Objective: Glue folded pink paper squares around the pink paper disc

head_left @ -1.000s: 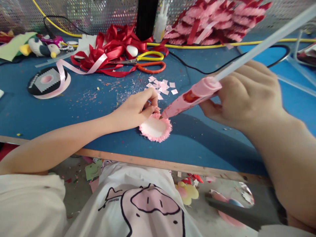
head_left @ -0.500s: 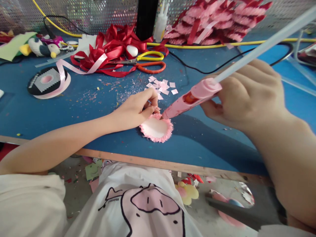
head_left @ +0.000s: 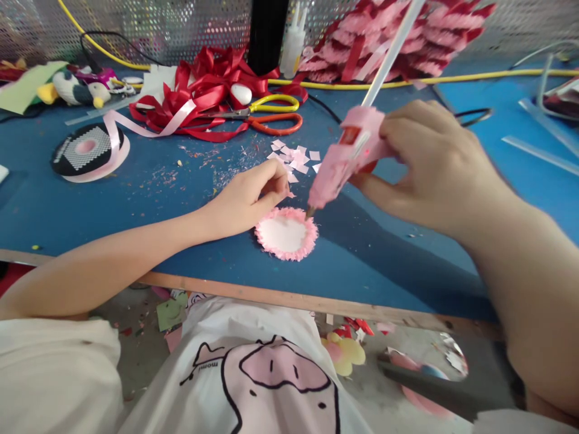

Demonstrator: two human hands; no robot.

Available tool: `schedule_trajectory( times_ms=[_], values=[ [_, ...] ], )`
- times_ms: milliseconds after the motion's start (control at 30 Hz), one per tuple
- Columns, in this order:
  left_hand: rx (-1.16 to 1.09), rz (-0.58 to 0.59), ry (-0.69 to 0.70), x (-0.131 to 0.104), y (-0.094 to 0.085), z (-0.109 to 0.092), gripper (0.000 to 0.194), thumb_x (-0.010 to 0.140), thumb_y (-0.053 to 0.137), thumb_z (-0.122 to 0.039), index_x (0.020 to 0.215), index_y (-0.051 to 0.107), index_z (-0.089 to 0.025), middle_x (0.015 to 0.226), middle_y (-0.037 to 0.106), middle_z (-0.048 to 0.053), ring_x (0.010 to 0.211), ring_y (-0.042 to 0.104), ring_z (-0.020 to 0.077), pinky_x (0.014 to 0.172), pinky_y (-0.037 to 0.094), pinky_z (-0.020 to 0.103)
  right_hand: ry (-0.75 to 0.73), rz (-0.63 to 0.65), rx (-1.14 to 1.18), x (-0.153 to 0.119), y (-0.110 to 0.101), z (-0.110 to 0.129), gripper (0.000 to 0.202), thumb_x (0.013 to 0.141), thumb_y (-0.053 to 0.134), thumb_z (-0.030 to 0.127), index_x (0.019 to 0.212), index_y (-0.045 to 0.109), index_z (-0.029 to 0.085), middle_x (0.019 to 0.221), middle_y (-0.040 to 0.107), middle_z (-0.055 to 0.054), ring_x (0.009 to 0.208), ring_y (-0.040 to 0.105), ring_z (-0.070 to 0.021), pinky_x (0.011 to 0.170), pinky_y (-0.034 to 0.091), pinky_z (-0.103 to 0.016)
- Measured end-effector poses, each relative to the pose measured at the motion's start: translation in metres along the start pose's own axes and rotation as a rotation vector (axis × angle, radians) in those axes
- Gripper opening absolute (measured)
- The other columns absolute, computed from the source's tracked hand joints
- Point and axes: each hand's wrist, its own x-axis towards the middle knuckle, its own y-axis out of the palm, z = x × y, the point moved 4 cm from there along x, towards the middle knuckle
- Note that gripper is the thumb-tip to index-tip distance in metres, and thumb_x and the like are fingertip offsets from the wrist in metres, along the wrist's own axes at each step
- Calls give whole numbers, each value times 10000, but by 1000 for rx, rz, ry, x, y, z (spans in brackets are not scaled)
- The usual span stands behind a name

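Observation:
My right hand (head_left: 434, 163) grips a pink hot glue gun (head_left: 341, 157), with a long translucent glue stick (head_left: 393, 54) rising from its back. The metal nozzle points down at the upper right rim of a round white disc (head_left: 283, 234) edged with fluffy pink trim (head_left: 312, 238), which lies on the blue table. Just above the disc's upper left rim, my left hand (head_left: 251, 196) is closed in a pinch on a small bit of pink trim (head_left: 290, 193). Behind that hand lies a loose pile of small pink ribbon squares (head_left: 296, 160).
Scissors (head_left: 271, 113) with yellow and orange handles rest by tangled red ribbon (head_left: 194, 90). A ribbon spool (head_left: 88, 150) lies to the left. At the back are a yellow cable (head_left: 384, 83), a squeeze bottle (head_left: 294, 48) and stacked pink fluffy pieces (head_left: 434, 36). Glue sticks (head_left: 540, 154) lie right.
The glue gun has swung more upright, and its nozzle has shifted right along the rim. My left fingers have drawn slightly up, away from the disc's edge.

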Motion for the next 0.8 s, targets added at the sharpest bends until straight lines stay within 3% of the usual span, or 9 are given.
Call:
schedule_trajectory(
  times_ms=[67,167,267,400,467,533,600,700,800],
  values=[
    [5,0,21,0,-1,-1,170,983,544,-110,910,451,-233,965,657,15,930,698,171,866,580,363,230,66,-26,0,3,-17,417,982,619,590,822,423,259,856,563,-57,802,530,-192,738,443,-392],
    [4,0,22,0,-1,-2,168,1001,524,-119,909,440,-232,961,642,19,944,688,163,865,571,343,603,299,-109,-9,13,-45,453,894,749,449,703,380,267,674,449,-12,672,386,-161,692,371,-382],
    [8,-2,14,0,-1,-3,157,1016,518,-132,920,442,-231,973,635,22,961,677,159,892,564,341,703,489,-197,-21,27,-58,463,906,732,385,620,390,264,592,360,1,635,332,-160,709,347,-407],
    [2,-24,18,0,-1,-5,150,1015,490,-121,929,442,-234,975,606,28,910,621,164,886,545,370,575,404,-387,-31,37,-57,355,926,730,446,708,617,190,749,601,-115,868,578,-266,798,400,-461],
    [-20,-35,9,0,-1,-5,163,1013,470,-105,923,436,-237,954,579,27,878,582,165,867,530,376,551,196,-481,-31,31,-48,455,938,715,577,925,733,123,1029,694,-214,1057,610,-361,842,425,-525],
    [-62,-38,-13,0,1,-4,176,1012,462,-96,913,429,-237,935,561,23,859,551,163,847,513,373,482,-31,-446,-25,21,-30,562,990,630,666,1145,760,142,1200,687,-223,1159,593,-406,880,438,-592],
    [-128,-33,-39,0,3,-3,182,1011,489,-105,902,424,-235,927,557,18,853,540,157,833,497,365,292,-173,-291,-16,12,-4,477,1045,583,641,1174,778,225,1120,700,-142,1142,607,-357,919,450,-601],
    [-235,-11,-85,0,6,-3,207,994,585,-139,895,429,-232,926,571,9,846,541,143,782,466,343,-22,-269,-49,-7,1,38,262,1016,731,536,1091,794,293,998,712,-65,1104,618,-297,948,471,-561],
    [-346,12,-129,1,8,-5,238,964,646,-143,903,433,-229,919,609,1,835,562,126,741,440,325,-147,-353,16,-7,-5,65,229,964,805,522,1052,779,313,921,726,-26,1029,587,-262,872,473,-481]
  ],
)
